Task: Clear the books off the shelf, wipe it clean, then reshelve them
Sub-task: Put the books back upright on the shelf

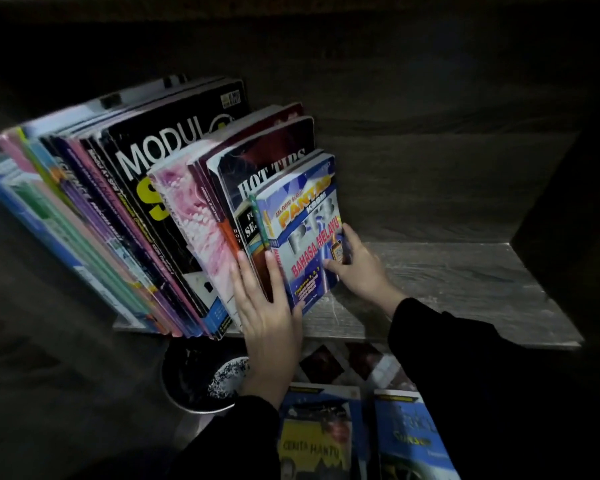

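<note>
**Left hand** (267, 317): open. The fingers are straight and close together, laid flat against the lower front edges of the standing books. The fingertips reach the pink-and-white flowered paperback (191, 216) and the spines next to it. A black sleeve covers the arm to the wrist.

**Right hand** (362, 268): gripping the glossy blue "Bahasa Melayu" paperback (309, 237). The thumb presses on the front cover and the fingers curl round the right edge.

**Blue paperback:** it stands on the shelf at the right end of the row, tilted left against its neighbours.

**Row of soft-cover books** (118, 202): it stands on the left part of the grey wood-grain shelf board (465, 289), and every book leans left.
- Large black "MODUL" workbook (174, 147).
- Dark "HOT TIPS" volume (271, 157).
- Thin pink, green, purple and blue books further left, too blurred to read.

**Round dark bowl** (194, 379): it sits below the shelf's front edge, just left of the left wrist. It holds something white and speckled, too dim to identify.

**Below the shelf:** a yellow-and-blue "Cerita Hantu" book (316, 434) and a plain blue-covered book (413, 441) lie flat side by side. The sleeves partly overlap both.
</note>
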Action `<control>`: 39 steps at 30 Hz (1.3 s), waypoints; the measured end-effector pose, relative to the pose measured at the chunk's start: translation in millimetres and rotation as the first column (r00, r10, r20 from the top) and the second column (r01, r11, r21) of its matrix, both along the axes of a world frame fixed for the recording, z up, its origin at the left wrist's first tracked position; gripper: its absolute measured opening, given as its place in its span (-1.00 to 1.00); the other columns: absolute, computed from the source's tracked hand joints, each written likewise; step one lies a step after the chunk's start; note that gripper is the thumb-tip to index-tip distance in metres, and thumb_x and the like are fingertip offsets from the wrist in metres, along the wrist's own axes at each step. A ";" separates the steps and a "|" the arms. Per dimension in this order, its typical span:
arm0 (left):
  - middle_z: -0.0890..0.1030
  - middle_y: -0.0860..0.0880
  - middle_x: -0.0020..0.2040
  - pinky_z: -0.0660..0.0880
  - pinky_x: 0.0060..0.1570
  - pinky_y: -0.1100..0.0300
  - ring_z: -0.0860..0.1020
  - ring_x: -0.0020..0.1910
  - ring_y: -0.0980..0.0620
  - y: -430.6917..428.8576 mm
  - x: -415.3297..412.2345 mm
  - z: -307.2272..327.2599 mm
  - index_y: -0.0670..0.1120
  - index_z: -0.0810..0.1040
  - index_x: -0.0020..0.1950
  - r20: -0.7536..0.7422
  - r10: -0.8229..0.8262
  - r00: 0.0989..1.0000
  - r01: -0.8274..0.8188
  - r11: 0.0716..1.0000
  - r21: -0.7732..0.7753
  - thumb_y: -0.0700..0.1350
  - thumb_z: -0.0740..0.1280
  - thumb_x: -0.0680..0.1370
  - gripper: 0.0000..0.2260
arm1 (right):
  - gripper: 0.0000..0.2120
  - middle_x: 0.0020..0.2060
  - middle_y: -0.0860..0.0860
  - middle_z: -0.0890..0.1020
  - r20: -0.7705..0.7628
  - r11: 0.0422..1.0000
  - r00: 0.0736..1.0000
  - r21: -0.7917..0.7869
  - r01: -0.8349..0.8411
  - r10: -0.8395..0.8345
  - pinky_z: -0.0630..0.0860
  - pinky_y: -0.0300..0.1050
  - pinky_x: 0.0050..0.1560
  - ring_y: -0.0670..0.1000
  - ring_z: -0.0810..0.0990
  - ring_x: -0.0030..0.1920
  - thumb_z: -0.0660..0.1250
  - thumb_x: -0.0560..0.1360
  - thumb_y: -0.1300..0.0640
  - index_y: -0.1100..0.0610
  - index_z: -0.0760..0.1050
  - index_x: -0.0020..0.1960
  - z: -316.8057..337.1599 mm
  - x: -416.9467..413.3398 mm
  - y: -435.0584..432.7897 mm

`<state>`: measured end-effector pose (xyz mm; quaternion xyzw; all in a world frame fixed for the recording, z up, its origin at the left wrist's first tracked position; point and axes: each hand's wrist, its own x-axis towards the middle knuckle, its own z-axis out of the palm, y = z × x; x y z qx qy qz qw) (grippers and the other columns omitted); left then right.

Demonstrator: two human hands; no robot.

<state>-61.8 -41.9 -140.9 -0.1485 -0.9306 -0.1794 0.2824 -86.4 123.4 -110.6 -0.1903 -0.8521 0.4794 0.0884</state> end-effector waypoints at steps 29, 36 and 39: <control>0.54 -0.08 0.06 0.49 0.05 -0.21 0.52 0.06 -0.15 -66.8 102.3 -291.9 0.04 0.26 0.39 0.932 -0.271 0.239 -0.372 0.861 0.346 -0.16 0.37 0.42 -0.43 | -0.20 0.44 0.14 0.31 0.501 0.997 0.864 -0.014 0.073 -0.056 0.27 -0.18 -0.06 0.20 0.43 0.31 0.40 0.50 0.12 0.12 -0.01 0.56 -303.6 212.4 -87.4; 0.50 0.03 -0.05 0.47 0.11 -0.18 0.52 -0.03 -0.07 -62.9 95.8 -315.5 -0.02 0.02 0.56 0.938 -0.310 0.154 -0.526 0.778 0.343 -0.19 0.49 0.37 -0.11 | -0.03 0.48 0.13 0.24 0.572 0.976 0.820 -0.168 0.141 -0.020 0.37 -0.18 0.12 0.15 0.34 0.40 0.44 0.47 0.01 0.02 -0.22 0.56 -313.5 196.7 -84.1; 0.49 -0.17 0.23 0.46 0.14 -0.20 0.50 0.17 -0.19 -65.0 91.9 -323.0 0.03 0.06 0.55 0.943 -0.313 0.110 -0.545 0.775 0.320 -0.02 0.51 0.30 -0.07 | 0.08 0.29 0.10 0.48 0.521 0.890 0.853 -0.372 0.262 -0.033 0.53 -0.34 -0.04 0.00 0.54 0.14 0.55 0.35 0.02 0.00 -0.16 0.57 -332.0 191.3 -80.5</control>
